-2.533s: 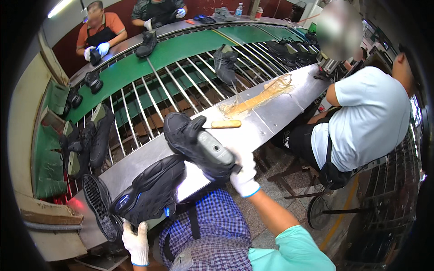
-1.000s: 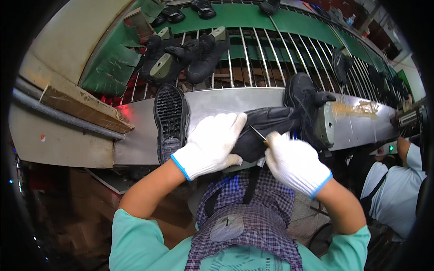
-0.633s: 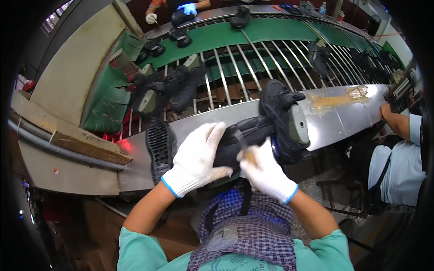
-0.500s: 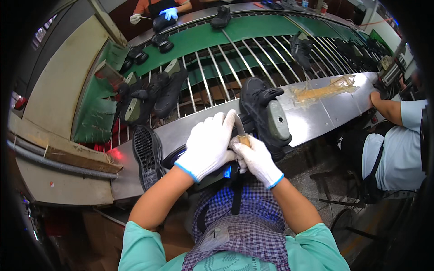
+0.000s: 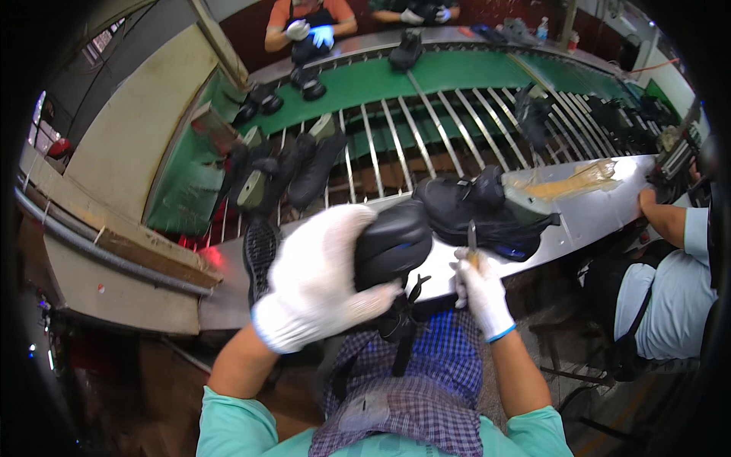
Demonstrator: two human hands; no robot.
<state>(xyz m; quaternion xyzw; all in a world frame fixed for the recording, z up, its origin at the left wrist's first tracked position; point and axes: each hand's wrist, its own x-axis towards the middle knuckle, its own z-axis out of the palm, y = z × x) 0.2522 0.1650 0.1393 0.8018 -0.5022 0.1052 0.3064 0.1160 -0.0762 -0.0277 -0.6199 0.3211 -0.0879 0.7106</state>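
Observation:
My left hand [image 5: 312,282], in a white glove, grips a black shoe [image 5: 396,242] raised over the near edge of the metal bench. Its rounded end points up and away from me, and dark laces or straps hang below it. My right hand [image 5: 486,297], also gloved, is closed round the light brown handle of a small knife [image 5: 473,242]. The blade points away from me, apart from the held shoe. Just beyond the knife, another black shoe [image 5: 455,207] lies on the bench with a pale green shoe last [image 5: 525,202] in it. A black sole [image 5: 260,255] is partly hidden behind my left hand.
Across the metal bench [image 5: 579,217] runs a roller conveyor [image 5: 392,141] beside a green belt [image 5: 457,72]. Several black shoes on lasts [image 5: 316,164] stand at left. Two gloved people [image 5: 311,30] work opposite; another person [image 5: 662,263] sits at right.
My hands have moved apart. My left hand now lifts the black shoe, and the knife is off to the right. The shoe on the bench has turned to lie more sideways.

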